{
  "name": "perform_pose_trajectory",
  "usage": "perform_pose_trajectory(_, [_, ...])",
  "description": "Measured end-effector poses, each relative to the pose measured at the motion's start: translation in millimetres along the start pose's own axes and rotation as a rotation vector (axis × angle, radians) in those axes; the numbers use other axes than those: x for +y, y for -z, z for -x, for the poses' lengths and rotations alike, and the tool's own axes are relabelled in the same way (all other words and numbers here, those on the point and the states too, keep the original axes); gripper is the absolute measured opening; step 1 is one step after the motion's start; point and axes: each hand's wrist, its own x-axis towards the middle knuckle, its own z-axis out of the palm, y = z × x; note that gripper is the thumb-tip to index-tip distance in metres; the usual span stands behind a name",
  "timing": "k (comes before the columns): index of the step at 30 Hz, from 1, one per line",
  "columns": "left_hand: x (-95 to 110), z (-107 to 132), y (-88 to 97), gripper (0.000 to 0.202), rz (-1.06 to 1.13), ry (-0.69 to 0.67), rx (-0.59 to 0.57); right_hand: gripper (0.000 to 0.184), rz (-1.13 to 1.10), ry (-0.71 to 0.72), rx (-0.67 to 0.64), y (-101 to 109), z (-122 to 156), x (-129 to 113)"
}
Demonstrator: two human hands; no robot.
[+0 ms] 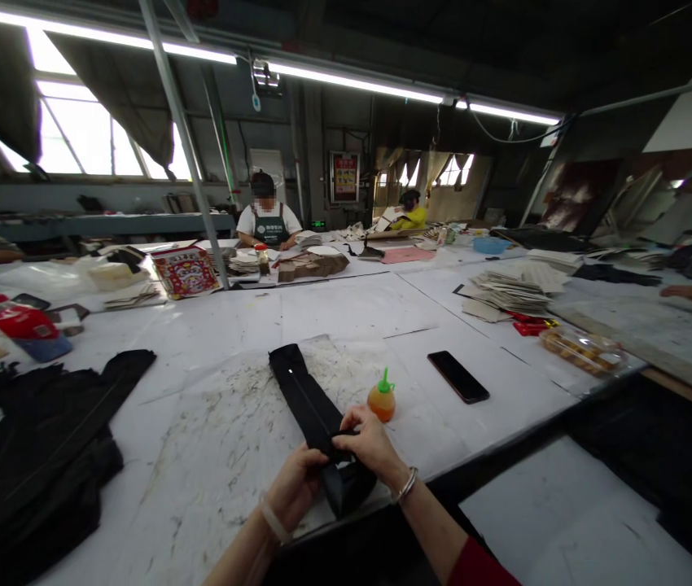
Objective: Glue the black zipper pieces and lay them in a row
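A long black strip of material [310, 400], seemingly fabric with a line along its middle, lies on the white table [346, 313] and bends over near the front edge. My left hand [298, 486] grips its left edge, thumb on top. Across from it, my right hand [370, 443] pinches the strip's right edge between thumb and fingers. Just beyond my right hand stands a small round bottle [381, 400] with orange liquid and a green spout. A dark phone [457, 377] lies farther right.
Black fabric pieces [46, 456] are heaped at the left, near a red-labelled bottle [28, 325]. Stacked sheets [505, 291], a red tool [532, 325] and a clear food box [582, 352] sit at the right. A co-worker [269, 216] sits across the table, behind a metal pole [184, 138].
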Motion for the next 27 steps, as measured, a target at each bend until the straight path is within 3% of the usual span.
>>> perform_pose_trajectory(4, [0,-1,14.4,0.028,-0.080,0.024,-0.087,0.049,-0.074,-0.129,-0.071,-10,0,13])
perform_pose_trajectory(6, [4,-5,19.8,0.035,-0.299,0.044,-0.136,0.052,-0.074,-0.155,-0.097,-13,1,15])
perform_pose_trajectory(8, [12,-9,22.2,0.041,-0.721,0.087,-0.111,0.052,-0.037,-0.155,-0.085,-14,1,16])
perform_pose_trajectory(10, [23,-10,20.7,0.046,-1.274,0.061,0.012,0.055,0.026,-0.134,-0.046,-15,2,14])
perform_pose_trajectory(12, [33,-8,16.0,0.048,-1.730,-0.072,0.165,0.057,0.095,-0.104,-0.013,-17,4,9])
perform_pose_trajectory(14, [42,-8,10.6,0.044,-1.945,-0.255,0.231,0.058,0.156,-0.070,0.014,-19,8,4])
perform_pose_trajectory(15, [45,-10,8.6,0.044,-1.973,-0.335,0.189,0.057,0.184,-0.052,0.028,-21,11,2])
perform_pose_trajectory(17, [50,-19,6.2,0.060,-1.967,-0.440,-0.022,0.054,0.237,-0.013,0.067,-24,17,0])
perform_pose_trajectory(19, [57,-34,5.1,0.077,-1.961,-0.451,-0.283,0.045,0.281,0.029,0.098,-24,24,3])
perform_pose_trajectory(21, [63,-51,3.2,0.079,-1.987,-0.400,-0.452,0.030,0.291,0.077,0.172,-18,29,11])
perform_pose_trajectory(24, [70,-70,-3.6,0.077,-2.064,-0.349,-0.537,0.023,0.270,0.161,0.460,7,27,30])
perform_pose_trajectory(26, [72,-77,-10.7,0.080,-2.120,-0.330,-0.564,0.036,0.287,0.180,0.655,30,18,41])
perform_pose_trajectory(27, [72,-79,-14.7,0.081,-2.148,-0.322,-0.577,0.047,0.294,0.163,0.686,41,11,44])
